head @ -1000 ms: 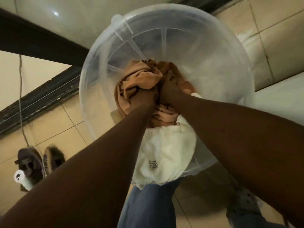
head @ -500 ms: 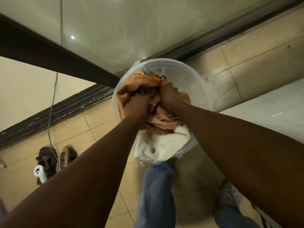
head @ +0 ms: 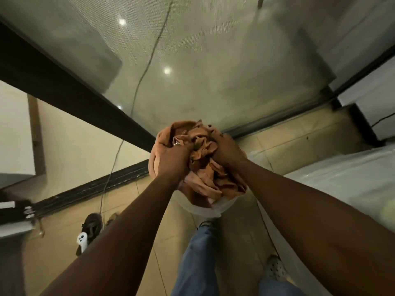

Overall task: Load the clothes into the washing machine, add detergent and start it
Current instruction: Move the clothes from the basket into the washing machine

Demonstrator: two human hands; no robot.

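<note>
A crumpled bundle of orange-brown clothes [head: 205, 174] hangs in front of me at the centre of the head view. My left hand [head: 174, 160], with a ring on one finger, grips its left side. My right hand [head: 225, 149] clutches its upper right. Under the bundle a bit of white cloth or the translucent laundry basket [head: 205, 209] shows; I cannot tell which. The white surface at the right [head: 342, 178] may be the washing machine's top. No detergent is in view.
A glass sliding door with a dark frame [head: 70, 88] and floor track [head: 89, 189] fills the far side. A thin cord [head: 136, 90] hangs in front of the glass. Dark shoes and a white object [head: 88, 231] lie on the tiled floor at left. My jeans [head: 198, 259] are below.
Both hands have risen with the orange-brown clothes, away from the translucent basket, which filled the view a second ago and is now almost hidden. The white garment has dropped from sight.
</note>
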